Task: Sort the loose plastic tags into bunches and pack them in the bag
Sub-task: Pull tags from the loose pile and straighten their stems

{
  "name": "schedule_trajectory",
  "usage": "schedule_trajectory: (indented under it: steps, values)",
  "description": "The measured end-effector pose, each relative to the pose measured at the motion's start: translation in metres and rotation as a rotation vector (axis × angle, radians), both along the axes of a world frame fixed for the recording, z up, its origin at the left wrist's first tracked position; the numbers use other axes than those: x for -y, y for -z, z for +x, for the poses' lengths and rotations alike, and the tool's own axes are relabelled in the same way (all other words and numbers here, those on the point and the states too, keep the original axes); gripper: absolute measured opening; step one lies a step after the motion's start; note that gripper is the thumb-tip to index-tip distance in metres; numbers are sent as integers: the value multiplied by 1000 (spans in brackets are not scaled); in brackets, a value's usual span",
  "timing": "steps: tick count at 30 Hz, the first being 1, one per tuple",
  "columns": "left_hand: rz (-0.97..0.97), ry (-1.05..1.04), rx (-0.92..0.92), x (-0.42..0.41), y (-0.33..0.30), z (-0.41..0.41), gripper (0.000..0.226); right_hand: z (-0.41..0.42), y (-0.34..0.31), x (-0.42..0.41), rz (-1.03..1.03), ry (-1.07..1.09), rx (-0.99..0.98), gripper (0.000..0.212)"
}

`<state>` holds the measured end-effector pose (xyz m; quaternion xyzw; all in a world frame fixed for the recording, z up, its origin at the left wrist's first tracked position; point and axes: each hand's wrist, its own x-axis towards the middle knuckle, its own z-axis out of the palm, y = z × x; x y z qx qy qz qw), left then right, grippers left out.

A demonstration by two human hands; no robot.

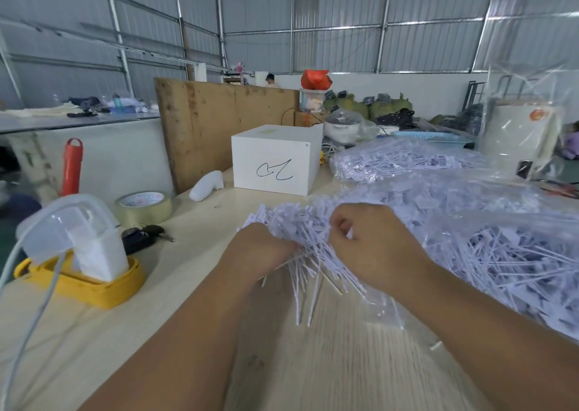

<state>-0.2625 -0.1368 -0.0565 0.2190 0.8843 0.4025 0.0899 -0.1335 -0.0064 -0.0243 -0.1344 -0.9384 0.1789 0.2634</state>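
Gripping a fanned bunch of white plastic tags [308, 248] with curled fingers: left hand [263, 251], right hand [369, 244] | clear bag [488, 254] of tags touching right forearm | white box [277, 160], tape roll [144, 207] beyond | forearms converge over table [188, 285]

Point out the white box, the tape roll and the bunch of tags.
white box [272, 165]: head view, front face.
tape roll [143, 209]: head view, outer side.
bunch of tags [308, 254]: head view, stems between hands.

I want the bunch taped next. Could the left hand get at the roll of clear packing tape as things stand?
Probably not right away: the left hand grips the bunch of white plastic tags. The roll of clear packing tape lies left of it, with bare pale wooden table between.
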Motion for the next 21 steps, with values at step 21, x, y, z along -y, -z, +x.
schedule_trajectory:
  steps: [21]
  values:
    - [46,53,110,-9,6,-11,34,-92,22,-8,-686,134,334,15]
